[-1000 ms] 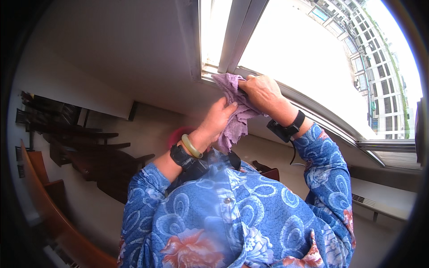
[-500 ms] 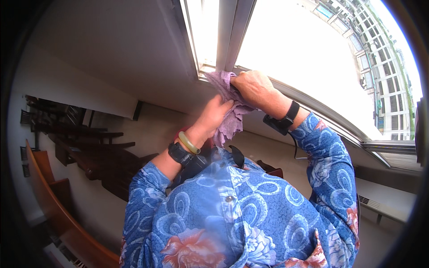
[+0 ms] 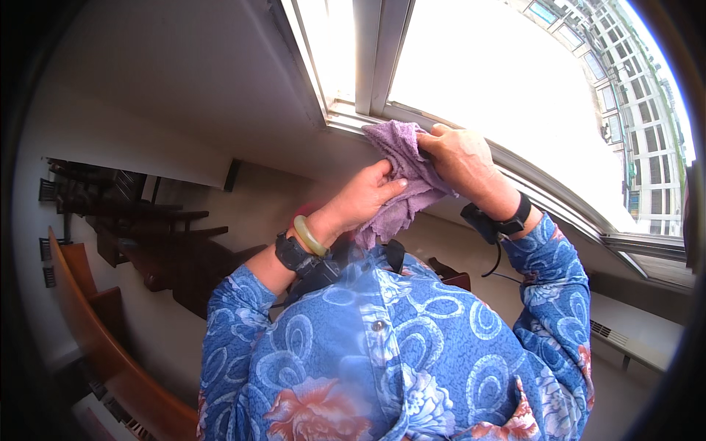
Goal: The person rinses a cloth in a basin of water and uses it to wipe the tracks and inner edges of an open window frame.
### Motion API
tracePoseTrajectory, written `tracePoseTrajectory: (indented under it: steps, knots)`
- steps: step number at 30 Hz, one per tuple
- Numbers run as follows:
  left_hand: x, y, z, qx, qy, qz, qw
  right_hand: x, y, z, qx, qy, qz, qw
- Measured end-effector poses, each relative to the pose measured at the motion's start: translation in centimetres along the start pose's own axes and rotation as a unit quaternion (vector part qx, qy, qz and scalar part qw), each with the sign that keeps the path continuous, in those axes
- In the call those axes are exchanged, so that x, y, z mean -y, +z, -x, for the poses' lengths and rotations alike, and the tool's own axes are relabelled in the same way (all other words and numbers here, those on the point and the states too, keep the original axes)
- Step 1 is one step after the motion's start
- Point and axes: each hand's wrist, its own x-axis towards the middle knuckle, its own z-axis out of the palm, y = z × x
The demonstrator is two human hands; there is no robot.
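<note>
A crumpled purple cloth [image 3: 408, 192] hangs between my two hands, just on the near side of the window frame [image 3: 379, 66]. My left hand [image 3: 362, 194] pinches its left side between thumb and fingers. On the right, my right hand [image 3: 465, 160] grips the cloth's upper right part; some of its fingertips are hidden in the folds. The cloth's top edge lies close to the window's bottom rail [image 3: 441, 126]; whether it touches cannot be made out. Its lower end dangles in front of my chest.
The bright window pane [image 3: 500, 81] fills the upper right, with buildings outside. Dark wooden furniture [image 3: 147, 250] and a curved brown wooden edge [image 3: 110, 367] stand at the left. A white unit with a vent grille [image 3: 640, 334] is at the lower right.
Both hands have moved right and slightly toward me with the cloth, away from the frame's corner. The cloth is spread a little wider, and the rail's corner now shows.
</note>
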Motion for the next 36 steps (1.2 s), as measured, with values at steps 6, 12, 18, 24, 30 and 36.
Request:
tracePoseTrajectory:
  steps: [6, 12, 18, 24, 30, 36]
  knots:
    - [1.5, -0.2, 0.0, -0.008, -0.010, 0.044, 0.999, 0.0, 0.3, -0.2, 0.030, -0.019, 0.022, 0.999]
    - [1.1, -1.4, 0.4, -0.051, -0.016, -0.037, 0.998, 3.1, -2.3, -4.7, 0.156, -0.075, 0.113, 0.978]
    - [-1.4, -2.8, 0.9, -0.091, -0.031, 0.112, 0.989, 4.6, -1.6, -8.0, 0.052, -0.205, 0.152, 0.965]
    - [1.2, -1.4, 0.0, -0.002, -0.025, 0.031, 0.999, 2.5, -3.2, -5.7, 0.185, -0.120, 0.124, 0.968]
    - [-0.3, -2.6, -0.1, -0.097, -0.052, 0.113, 0.987, 3.4, -1.1, -8.0, 0.031, -0.244, 0.142, 0.959]
    - [-0.4, -1.2, -0.2, -0.045, -0.099, 0.093, 0.990, 1.5, -2.8, -5.9, 0.131, -0.176, 0.103, 0.970]
